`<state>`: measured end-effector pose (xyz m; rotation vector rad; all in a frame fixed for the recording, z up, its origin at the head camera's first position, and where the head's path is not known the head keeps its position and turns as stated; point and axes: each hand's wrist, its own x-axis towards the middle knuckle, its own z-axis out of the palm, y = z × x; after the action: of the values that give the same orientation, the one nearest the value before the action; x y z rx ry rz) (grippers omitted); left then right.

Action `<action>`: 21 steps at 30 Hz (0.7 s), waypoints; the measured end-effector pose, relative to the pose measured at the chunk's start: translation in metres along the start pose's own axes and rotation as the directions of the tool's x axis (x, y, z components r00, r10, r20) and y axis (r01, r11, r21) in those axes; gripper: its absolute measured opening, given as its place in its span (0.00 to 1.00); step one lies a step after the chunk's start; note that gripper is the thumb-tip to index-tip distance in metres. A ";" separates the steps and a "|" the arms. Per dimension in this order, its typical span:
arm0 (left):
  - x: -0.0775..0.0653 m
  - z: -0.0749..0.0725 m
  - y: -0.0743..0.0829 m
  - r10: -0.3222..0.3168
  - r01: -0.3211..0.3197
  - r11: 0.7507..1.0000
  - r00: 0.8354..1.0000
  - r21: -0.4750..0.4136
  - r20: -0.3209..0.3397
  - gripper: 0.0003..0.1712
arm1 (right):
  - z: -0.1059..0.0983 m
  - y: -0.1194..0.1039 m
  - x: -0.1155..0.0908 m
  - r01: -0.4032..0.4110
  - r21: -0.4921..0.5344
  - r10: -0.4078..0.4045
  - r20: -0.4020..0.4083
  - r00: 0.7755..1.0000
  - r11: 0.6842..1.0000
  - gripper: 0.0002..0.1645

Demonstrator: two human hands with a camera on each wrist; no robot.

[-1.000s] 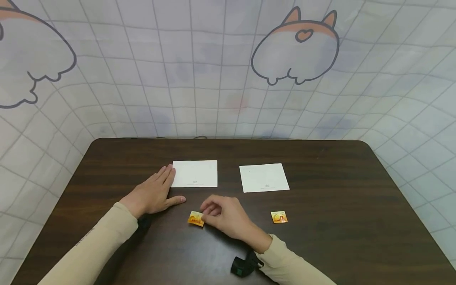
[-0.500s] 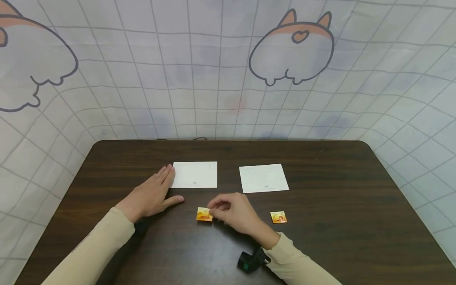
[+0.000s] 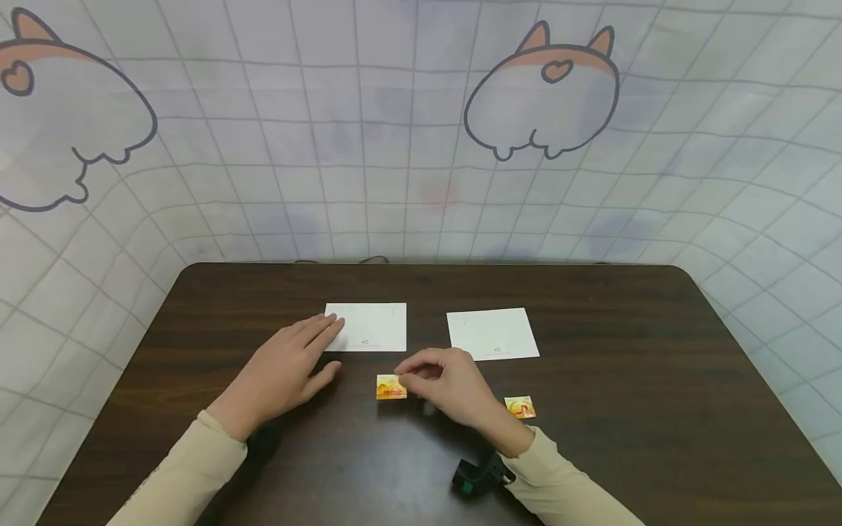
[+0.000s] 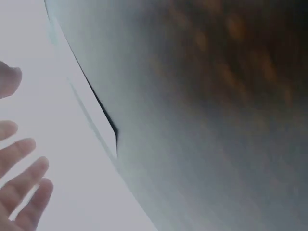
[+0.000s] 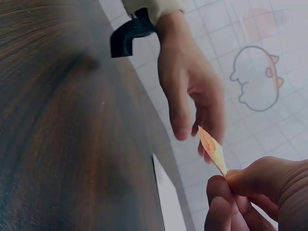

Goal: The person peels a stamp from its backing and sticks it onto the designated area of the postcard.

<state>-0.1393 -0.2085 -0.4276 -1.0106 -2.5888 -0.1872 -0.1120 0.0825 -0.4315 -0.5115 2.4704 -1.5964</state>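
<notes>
In the head view, the right hand [image 3: 454, 386] pinches a small yellow packet [image 3: 389, 388] between thumb and fingers, the packet jutting out at that hand's 9 o'clock over the dark wooden table [image 3: 625, 446]. The left hand [image 3: 279, 376] lies at the packet's 9 o'clock, fingers stretched out and thumb apart, fingertips overlapping the edge of the left white card [image 3: 375, 329]. That card sits at the packet's 11 o'clock; the right white card [image 3: 495, 336] is at its 2 o'clock. A second packet [image 3: 520, 408] lies near 3 o'clock, beside the right forearm.

In the left wrist view, the left hand's thumb and fingers stand spread between 7 and 10 o'clock, around nothing; the dark surface toward 3 o'clock is blurred.

In the right wrist view, the right hand, at 4 o'clock, grips the held packet's lower corner between thumb and fingers, its other end pointing up toward 11 o'clock. The left hand appears beyond, between 1 and 2 o'clock, with a corgi drawing [image 5: 257, 79] on the pale backdrop [image 5: 288, 125] behind.
</notes>
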 end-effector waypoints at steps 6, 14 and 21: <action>0.003 0.000 0.016 0.123 -0.137 0.989 0.970 -0.052 -0.210 0.20 | -0.005 0.000 -0.002 0.015 0.002 -0.015 -0.020 1.000 1.000 0.05; 0.009 -0.002 0.048 0.231 -0.302 0.945 0.886 -0.124 -0.401 0.15 | -0.010 -0.003 -0.008 -0.024 0.042 0.024 -0.001 1.000 0.999 0.06; 0.010 0.000 0.064 0.233 -0.332 0.927 0.874 -0.174 -0.426 0.13 | -0.012 -0.005 -0.012 -0.027 0.090 0.025 0.027 0.999 0.996 0.07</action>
<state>-0.1023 -0.1549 -0.4241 -1.2747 -2.0532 -0.5816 -0.1041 0.0955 -0.4228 -0.4815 2.3640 -1.6714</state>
